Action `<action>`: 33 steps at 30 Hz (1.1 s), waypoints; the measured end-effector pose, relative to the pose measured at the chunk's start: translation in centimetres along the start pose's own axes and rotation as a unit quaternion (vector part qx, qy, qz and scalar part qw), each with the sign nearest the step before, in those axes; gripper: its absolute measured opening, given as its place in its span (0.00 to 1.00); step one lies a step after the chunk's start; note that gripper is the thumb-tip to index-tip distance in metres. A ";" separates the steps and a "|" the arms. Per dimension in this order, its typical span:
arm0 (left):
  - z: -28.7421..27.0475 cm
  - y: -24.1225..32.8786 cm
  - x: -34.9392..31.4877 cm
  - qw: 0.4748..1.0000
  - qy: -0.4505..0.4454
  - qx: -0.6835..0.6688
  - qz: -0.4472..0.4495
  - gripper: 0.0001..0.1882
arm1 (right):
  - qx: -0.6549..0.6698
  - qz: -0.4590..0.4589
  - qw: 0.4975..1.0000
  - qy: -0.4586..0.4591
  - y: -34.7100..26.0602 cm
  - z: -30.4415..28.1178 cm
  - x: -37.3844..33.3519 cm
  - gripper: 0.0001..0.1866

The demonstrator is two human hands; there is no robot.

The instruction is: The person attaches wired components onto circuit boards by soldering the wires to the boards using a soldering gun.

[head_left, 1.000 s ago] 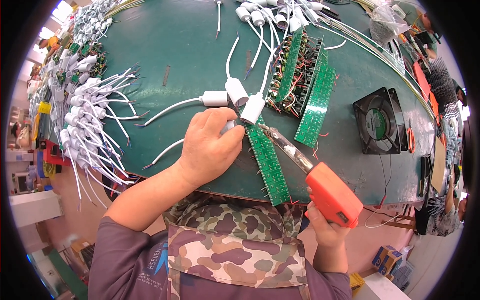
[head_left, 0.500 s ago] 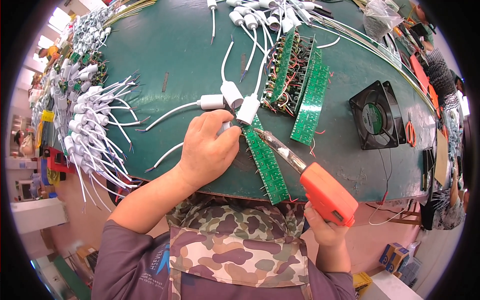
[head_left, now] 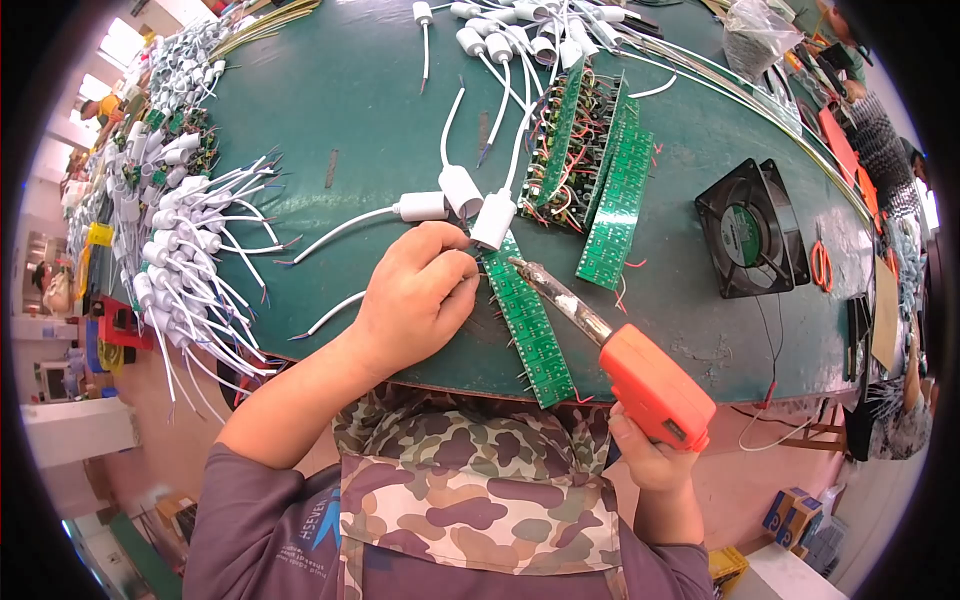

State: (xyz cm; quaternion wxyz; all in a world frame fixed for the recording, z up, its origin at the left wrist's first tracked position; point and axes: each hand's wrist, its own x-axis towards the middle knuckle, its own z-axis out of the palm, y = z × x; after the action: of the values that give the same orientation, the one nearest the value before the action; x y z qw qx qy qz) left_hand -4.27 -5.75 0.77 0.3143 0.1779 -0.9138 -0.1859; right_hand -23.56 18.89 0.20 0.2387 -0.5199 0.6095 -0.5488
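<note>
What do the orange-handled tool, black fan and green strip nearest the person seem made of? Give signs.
Orange handle: probably plastic, evenly coloured, softly shiny.
Barrel: likely metal, greyish with discoloured patches.
Black fan: plastic or painted metal; smooth, dark surfaces leave it open.
Green strip: seemingly coated circuit-board laminate, flat with pale marks.

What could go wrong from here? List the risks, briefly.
1. The tip of the soldering iron in the right hand is close to the left hand; if hot, a slip could burn those bare fingers.
2. A white cylinder lies just beyond that tip and might get scorched.
3. The green circuit strip reaches the table's near edge, so a bump from the body could shift it.
</note>
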 end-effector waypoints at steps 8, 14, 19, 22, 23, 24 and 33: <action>0.8 1.1 0.6 0.994 0.030 0.109 0.010 0.10 | 0.028 0.006 1.000 0.005 0.6 0.6 0.6 0.20; 0.9 1.3 0.6 0.991 0.015 0.133 0.003 0.10 | 0.037 0.043 0.998 0.000 0.6 1.0 0.8 0.23; 1.0 1.3 0.6 0.991 0.017 0.131 0.007 0.11 | 0.053 0.057 0.997 -0.006 0.7 1.1 0.8 0.25; 0.9 1.3 0.6 0.992 0.017 0.127 0.007 0.11 | 0.055 0.056 0.997 -0.017 0.7 1.0 0.9 0.26; 0.9 1.3 0.6 0.992 0.017 0.127 0.006 0.11 | 0.030 0.042 0.998 -0.024 1.0 0.9 0.8 0.26; 0.9 1.3 0.7 0.992 0.019 0.127 0.007 0.11 | 0.006 0.028 0.999 -0.032 1.1 0.9 0.7 0.27; 0.8 1.3 0.7 0.992 0.020 0.126 0.009 0.11 | 0.040 0.041 0.998 -0.018 0.6 1.0 1.1 0.27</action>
State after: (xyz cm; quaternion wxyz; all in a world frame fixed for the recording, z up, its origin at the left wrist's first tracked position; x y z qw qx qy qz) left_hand -5.56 -4.75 1.09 0.3090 0.2114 -0.9251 -0.0628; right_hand -23.27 17.39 -0.33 0.2922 -0.4946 0.6036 -0.5528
